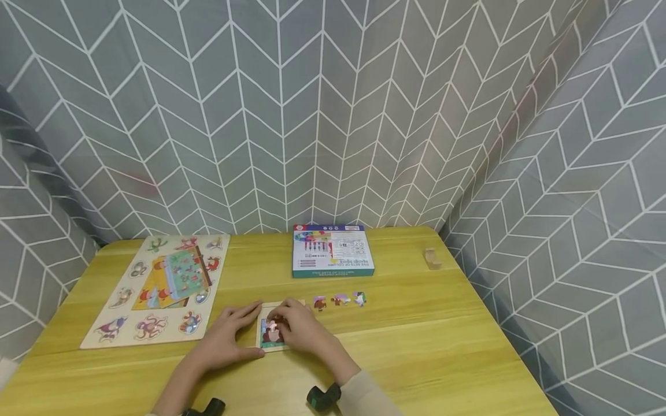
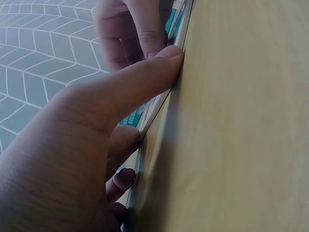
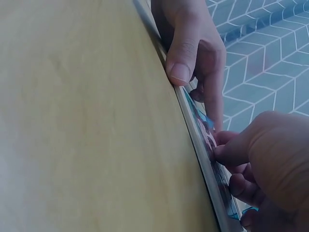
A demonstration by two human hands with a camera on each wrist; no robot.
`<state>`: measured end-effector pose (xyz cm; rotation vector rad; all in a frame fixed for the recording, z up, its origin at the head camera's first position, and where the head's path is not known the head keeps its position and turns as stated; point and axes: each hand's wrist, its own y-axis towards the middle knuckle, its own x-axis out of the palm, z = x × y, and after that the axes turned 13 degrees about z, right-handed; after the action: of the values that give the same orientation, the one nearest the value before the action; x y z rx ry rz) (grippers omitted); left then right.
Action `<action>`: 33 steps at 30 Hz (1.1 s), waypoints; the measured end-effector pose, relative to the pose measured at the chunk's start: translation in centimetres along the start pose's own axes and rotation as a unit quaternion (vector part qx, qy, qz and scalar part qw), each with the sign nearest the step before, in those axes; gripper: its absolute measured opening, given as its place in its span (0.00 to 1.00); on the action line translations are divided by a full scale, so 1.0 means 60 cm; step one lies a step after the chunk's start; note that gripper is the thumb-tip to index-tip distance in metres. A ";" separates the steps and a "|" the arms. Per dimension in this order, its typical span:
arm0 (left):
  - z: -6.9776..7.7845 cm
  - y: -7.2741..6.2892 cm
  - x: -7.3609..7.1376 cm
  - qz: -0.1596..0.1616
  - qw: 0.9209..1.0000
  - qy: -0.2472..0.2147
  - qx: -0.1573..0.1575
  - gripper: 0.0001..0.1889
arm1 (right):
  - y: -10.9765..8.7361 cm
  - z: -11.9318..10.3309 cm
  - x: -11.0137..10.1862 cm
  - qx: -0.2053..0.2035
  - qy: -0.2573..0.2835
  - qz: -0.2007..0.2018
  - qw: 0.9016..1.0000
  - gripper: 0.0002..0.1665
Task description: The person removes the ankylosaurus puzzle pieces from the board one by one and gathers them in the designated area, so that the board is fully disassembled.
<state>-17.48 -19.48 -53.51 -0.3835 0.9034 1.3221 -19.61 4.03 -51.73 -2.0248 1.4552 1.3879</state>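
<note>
A small wooden-framed jigsaw puzzle point(image 1: 265, 340) lies on the table with part of its picture showing. My left hand point(image 1: 227, 338) holds the frame, thumb at its near edge and fingers at its far left corner; the left wrist view shows the thumb point(image 2: 166, 60) right against the rim. Over the right half of the puzzle, my right hand point(image 1: 302, 328) pinches a puzzle piece at the picture, with curled fingers point(image 3: 231, 147) low on the surface. Most of that piece is hidden by the fingers. Loose jigsaw pieces point(image 1: 340, 299) lie in a row just beyond the right hand.
At the left lies a large board with sea-animal pictures point(image 1: 117, 303), with colourful picture cards point(image 1: 174, 277) on it. A flat box point(image 1: 333, 251) stands near the back edge. A small tan scrap point(image 1: 432, 259) sits at the far right. A patterned curtain hangs behind the table.
</note>
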 end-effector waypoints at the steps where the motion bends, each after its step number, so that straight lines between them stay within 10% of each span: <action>1: 0.000 0.000 0.000 0.000 1.000 0.000 0.000 0.55 | 0.000 0.000 0.000 -0.001 0.003 0.002 1.000 0.13; 33: -0.001 -0.001 -0.002 -0.003 1.000 -0.002 0.003 0.56 | 0.002 -0.003 -0.002 -0.014 0.004 -0.021 1.000 0.16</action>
<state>-17.45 -19.58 -53.47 -0.3794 0.9024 1.3131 -19.63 3.93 -51.49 -2.0679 1.3951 1.3926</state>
